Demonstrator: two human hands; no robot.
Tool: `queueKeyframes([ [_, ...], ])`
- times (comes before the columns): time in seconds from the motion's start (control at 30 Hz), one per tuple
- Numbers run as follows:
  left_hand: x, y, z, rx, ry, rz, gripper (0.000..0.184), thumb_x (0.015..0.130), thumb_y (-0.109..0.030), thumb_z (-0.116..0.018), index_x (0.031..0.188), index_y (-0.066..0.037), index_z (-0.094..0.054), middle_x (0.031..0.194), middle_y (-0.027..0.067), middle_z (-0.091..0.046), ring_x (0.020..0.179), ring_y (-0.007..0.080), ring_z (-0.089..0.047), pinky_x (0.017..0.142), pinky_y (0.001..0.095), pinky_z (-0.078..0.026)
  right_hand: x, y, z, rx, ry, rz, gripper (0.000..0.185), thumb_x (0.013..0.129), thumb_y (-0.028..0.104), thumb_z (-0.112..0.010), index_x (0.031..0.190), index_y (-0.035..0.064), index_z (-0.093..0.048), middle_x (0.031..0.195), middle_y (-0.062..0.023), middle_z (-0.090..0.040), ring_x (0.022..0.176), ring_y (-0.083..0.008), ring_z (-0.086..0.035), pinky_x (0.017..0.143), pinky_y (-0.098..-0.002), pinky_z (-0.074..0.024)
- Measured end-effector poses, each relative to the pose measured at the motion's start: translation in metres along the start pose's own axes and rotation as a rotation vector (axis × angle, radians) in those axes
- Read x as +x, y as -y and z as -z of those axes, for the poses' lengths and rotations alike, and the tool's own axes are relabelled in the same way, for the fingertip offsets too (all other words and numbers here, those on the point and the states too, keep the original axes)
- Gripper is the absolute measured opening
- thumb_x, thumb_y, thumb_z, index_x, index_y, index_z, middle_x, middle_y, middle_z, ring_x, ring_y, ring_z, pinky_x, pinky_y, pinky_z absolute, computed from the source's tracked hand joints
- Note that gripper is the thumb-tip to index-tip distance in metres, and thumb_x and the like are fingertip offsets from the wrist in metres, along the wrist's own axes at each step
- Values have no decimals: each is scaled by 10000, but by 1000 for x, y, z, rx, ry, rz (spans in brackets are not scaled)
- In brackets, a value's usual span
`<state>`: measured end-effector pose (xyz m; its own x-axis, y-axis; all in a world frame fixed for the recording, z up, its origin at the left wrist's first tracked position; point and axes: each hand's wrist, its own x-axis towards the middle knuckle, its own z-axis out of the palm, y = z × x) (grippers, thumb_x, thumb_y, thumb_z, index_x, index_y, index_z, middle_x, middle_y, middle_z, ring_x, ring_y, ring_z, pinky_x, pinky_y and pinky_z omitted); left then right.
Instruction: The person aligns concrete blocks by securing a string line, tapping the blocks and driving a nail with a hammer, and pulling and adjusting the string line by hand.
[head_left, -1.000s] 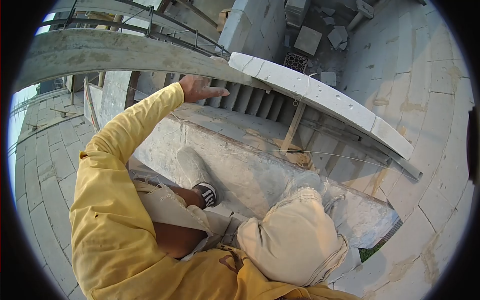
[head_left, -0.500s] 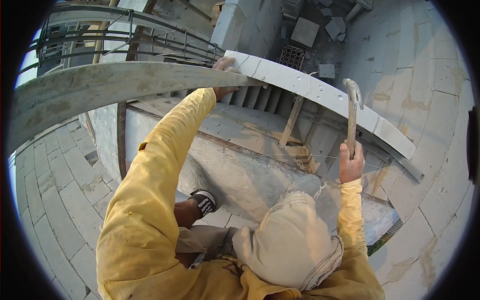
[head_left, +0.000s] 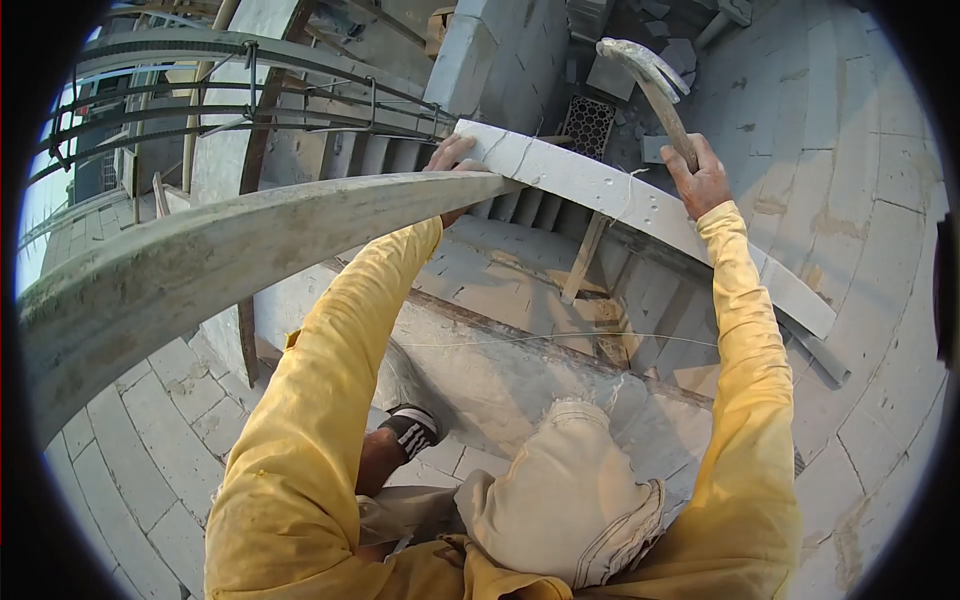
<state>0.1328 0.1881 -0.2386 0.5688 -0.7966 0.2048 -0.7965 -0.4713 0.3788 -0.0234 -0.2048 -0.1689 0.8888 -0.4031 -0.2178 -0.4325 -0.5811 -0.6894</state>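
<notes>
My right hand (head_left: 698, 178) is closed round the wooden handle of a claw hammer (head_left: 655, 85), raised above the long white board (head_left: 590, 184). My left hand (head_left: 452, 160) is wrapped round the long grey beam (head_left: 260, 222) near its narrow far end, with fingers over the top edge. That end meets the underside of the white board near the board's left end. The beam runs toward me at the left, above my left sleeve.
Steel reinforcing bars (head_left: 190, 110) stretch across the upper left. A thin string crosses above the concrete ledge (head_left: 480, 350) near my knees. A wooden prop (head_left: 585, 258) stands under the board. Broken slabs and a perforated block (head_left: 588, 127) lie beyond.
My right hand has come into view with the hammer and lifted it up and forward. My left hand has moved right and taken hold of the beam, whose near end has swung lower.
</notes>
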Motion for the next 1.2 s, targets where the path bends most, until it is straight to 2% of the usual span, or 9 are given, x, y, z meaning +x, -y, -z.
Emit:
queueKeyframes([
  [0.13,1,-7,6,15,74,65,375,704,-201,-825,1045,-206,-671,1401,136,-436,1353,391,-378,1089,491,-389,60,-14,-28,-250,141,-6,490,873,547,-587,1075,102,-626,939,-196,-692,911,-400,-651,817,-468,-496],
  [0.2,5,-14,17,-5,163,114,345,744,-194,-789,1065,-200,-662,1419,137,-416,1365,398,-364,1096,496,-386,76,-20,-44,-349,259,-61,551,858,592,-570,1131,119,-645,1069,-166,-688,1022,-370,-634,907,-448,-484],
  [0.43,7,-9,18,55,234,79,383,761,-186,-751,1127,-211,-641,1439,133,-400,1398,387,-324,1131,492,-366,96,-47,-88,-449,535,-55,539,829,563,-614,1137,123,-659,1130,-158,-668,1086,-354,-604,952,-450,-462],
  [0.5,7,-7,18,106,198,43,373,749,-213,-758,1108,-224,-655,1431,97,-419,1389,355,-350,1075,440,-440,103,-49,-95,-488,617,-43,484,848,525,-607,1151,152,-664,1178,-128,-660,1122,-332,-599,968,-449,-464],
  [0.63,9,-9,20,139,245,54,377,745,-218,-762,1109,-227,-661,1436,79,-415,1392,335,-347,1075,413,-452,108,-49,-103,-453,616,-4,458,849,505,-613,1131,148,-668,1148,-136,-670,1094,-335,-614,954,-450,-475],
  [0.73,11,-10,22,56,245,81,374,753,-185,-756,1112,-218,-657,1462,95,-406,1415,330,-319,1137,462,-363,108,-53,-110,-393,542,13,438,852,479,-620,1130,143,-667,1126,-140,-677,1071,-335,-626,940,-449,-485],
  [0.93,11,-14,24,69,284,144,382,759,-212,-763,1125,-225,-652,1461,87,-411,1417,326,-317,1124,463,-372,115,-50,-117,-467,628,68,408,868,437,-617,1129,126,-661,1102,-159,-677,1075,-346,-618,928,-448,-483],
  [1.13,12,-15,25,75,274,135,370,765,-232,-758,1121,-226,-657,1444,88,-426,1408,322,-333,1111,462,-388,105,-41,-106,-193,491,-2,466,851,458,-632,1139,92,-657,1047,-174,-688,1019,-370,-628,945,-424,-476],
  [1.2,11,-15,27,73,290,150,369,769,-235,-757,1124,-222,-657,1440,89,-429,1408,322,-334,1114,462,-384,105,-57,-114,-262,454,20,439,856,428,-629,1134,89,-657,1046,-169,-689,1022,-362,-631,942,-432,-480],
])
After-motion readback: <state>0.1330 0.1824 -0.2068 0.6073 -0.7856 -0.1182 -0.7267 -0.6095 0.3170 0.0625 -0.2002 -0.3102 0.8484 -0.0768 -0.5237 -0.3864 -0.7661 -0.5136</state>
